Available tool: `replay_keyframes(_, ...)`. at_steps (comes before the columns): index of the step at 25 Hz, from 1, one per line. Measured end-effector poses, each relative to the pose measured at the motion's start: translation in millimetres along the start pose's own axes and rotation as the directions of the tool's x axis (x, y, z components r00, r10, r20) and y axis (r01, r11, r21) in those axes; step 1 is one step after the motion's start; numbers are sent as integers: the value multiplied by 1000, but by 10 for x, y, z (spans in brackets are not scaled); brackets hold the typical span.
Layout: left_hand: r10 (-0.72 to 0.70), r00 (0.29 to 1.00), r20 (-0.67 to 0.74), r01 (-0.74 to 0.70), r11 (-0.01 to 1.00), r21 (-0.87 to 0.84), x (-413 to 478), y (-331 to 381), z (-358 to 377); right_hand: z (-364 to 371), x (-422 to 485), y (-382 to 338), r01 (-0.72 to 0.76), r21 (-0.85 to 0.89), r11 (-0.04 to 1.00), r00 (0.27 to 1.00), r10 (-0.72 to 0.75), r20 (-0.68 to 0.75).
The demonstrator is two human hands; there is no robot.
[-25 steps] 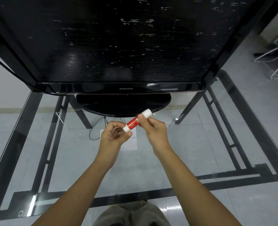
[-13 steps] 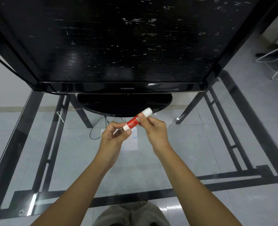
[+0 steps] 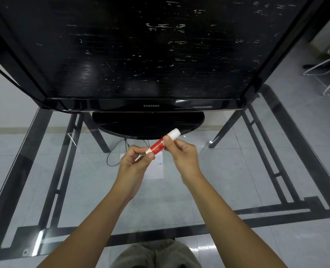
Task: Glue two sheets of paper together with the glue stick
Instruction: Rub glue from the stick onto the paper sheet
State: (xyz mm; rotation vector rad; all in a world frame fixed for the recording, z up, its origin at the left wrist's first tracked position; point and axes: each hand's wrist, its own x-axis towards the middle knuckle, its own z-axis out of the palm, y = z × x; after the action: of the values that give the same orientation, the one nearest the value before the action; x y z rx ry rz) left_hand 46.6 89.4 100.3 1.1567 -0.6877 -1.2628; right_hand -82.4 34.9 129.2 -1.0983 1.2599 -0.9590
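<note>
Head view: two bare forearms reach over a glass worktop (image 3: 237, 180). Left hand (image 3: 134, 163) pinches the lower end of a red glue stick (image 3: 158, 147); right hand (image 3: 183, 155) grips near its white cap (image 3: 174, 133). Paper (image 3: 157, 169) lies flat just beneath. Beyond stands a black television (image 3: 141, 55).

Both bare forearms reaching up from 6 o'clock, converging toward centre. Left hand (image 3: 136, 163) curled, thumb and fingertips pinched closed on the lower white end of the glue stick (image 3: 158, 147), knuckles turned toward 11 o'clock. Right hand (image 3: 182, 155) just beside it at 3 o'clock, thumb and index finger clamped on the red barrel near the cap, remaining fingers folded loosely. Wrists slightly bent, the 2 hands nearly touching, raised above the desk (image 3: 257, 180).
</note>
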Motion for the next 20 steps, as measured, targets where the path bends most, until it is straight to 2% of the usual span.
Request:
replay_keyframes(3,25,999,-44,-22,997,67,4,-31,3,-8,2,9,3,-2,1000,1000,-3,-4)
replay_keyframes(7,-11,1000,6,11,1000,7,-1,-28,-3,-3,-10,-7,1,14,1000,1000,-1,27)
replay_keyframes(11,8,1000,3,-8,1000,-2,-15,-65,3,-34,-5,50,10,7,1000,987,-11,159)
replay_keyframes(13,-19,998,-55,16,998,-62,16,-132,-59,-36,45,195,5,-70,998,969,12,247)
replay_keyframes(14,-31,997,-76,25,996,-84,23,-142,-96,-61,67,279,17,-159,987,971,22,240)
replay_keyframes(16,-56,994,-93,46,993,-109,45,-159,-189,-147,141,515,93,-413,906,980,-11,197)
replay_keyframes(18,-82,990,-117,67,990,-123,88,-206,-296,-195,226,789,201,-652,731,963,-27,267)
replay_keyframes(20,-131,978,-161,107,983,-149,120,-247,-403,-214,265,1037,326,-775,542,926,-19,376)
